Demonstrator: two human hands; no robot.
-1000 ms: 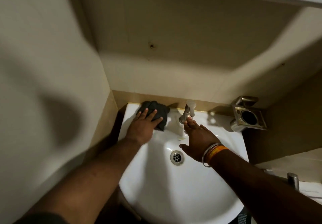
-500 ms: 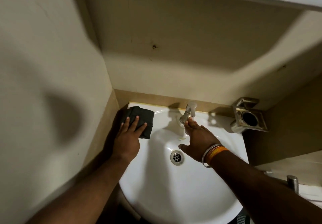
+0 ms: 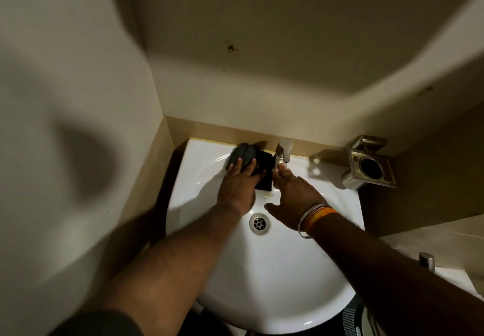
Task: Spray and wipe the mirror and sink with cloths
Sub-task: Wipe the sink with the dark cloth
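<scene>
Head view looks down on a white sink (image 3: 275, 278) set against beige tiled walls, its round basin filling the lower middle of the frame. A metal drain (image 3: 259, 223) sits in the basin floor. On the back rim stands a chrome tap (image 3: 284, 152), and to its right, fixed on the wall, is a square metal holder (image 3: 369, 165) with a dark round opening.

Left hand (image 3: 239, 189) lies flat, fingers straight and slightly spread, pressing down on a dark folded cloth (image 3: 252, 157) on the back rim of the sink, just left of the tap. Most of the cloth shows beyond and to the right of the fingertips, with its near part hidden under the fingers; its right edge is close to the tap's base.

Right hand (image 3: 294, 199) is held over the basin with fingers extended and thumb spread toward the drain, gripping nothing. Its fingertips reach up to the tap's spout; whether they touch it cannot be told. Silver and orange bangles (image 3: 315, 216) circle that wrist.
</scene>
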